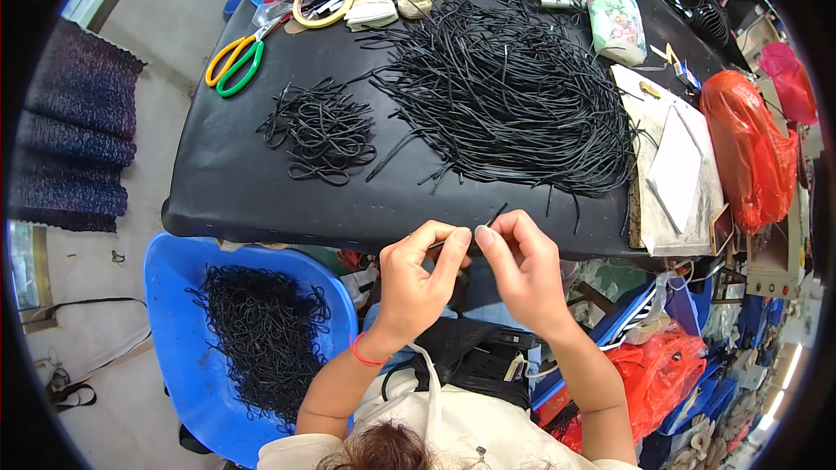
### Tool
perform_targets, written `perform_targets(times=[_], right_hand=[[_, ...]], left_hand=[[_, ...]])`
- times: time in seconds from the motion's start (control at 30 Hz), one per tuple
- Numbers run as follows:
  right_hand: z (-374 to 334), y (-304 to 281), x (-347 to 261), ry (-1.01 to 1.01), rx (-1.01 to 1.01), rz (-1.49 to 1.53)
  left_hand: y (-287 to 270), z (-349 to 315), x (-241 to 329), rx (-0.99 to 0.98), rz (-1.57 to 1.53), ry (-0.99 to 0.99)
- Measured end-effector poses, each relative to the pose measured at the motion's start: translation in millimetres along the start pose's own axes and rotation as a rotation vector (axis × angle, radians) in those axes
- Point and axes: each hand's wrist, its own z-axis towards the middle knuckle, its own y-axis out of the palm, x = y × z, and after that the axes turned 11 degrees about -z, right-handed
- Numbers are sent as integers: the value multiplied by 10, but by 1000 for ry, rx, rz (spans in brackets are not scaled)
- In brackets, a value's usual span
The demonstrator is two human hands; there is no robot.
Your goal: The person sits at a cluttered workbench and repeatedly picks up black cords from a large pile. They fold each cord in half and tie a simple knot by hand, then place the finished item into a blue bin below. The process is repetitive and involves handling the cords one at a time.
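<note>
Both hands meet just in front of the table's near edge. My left hand point(427, 274) pinches a thin black cord point(497, 212) between thumb and fingers. Close against it, my right hand point(522, 270) pinches the same cord, and a short end sticks up above the fingertips. The rest of the cord is mostly hidden by the hands. Beyond them on the black table point(261, 183) lies a large heap of straight black cords point(514, 96). To its left sits a smaller pile of looped black cords point(322, 130).
A blue plastic basin point(178, 339) with many looped cords stands at lower left. Scissors with yellow and green handles point(244, 65), tape rolls point(324, 2) and a tissue pack point(616, 22) lie farther back. A white board point(675, 165) and red bags point(749, 148) are at right.
</note>
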Motion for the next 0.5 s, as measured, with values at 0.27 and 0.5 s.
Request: perform_targets(times=[0.27, 0.5], right_hand=[[104, -15, 94, 228, -127, 225], [122, -71, 152, 375, -207, 508]], left_hand=[[-67, 44, -46, -8, -450, -192], [-294, 69, -91, -157, -626, -279]])
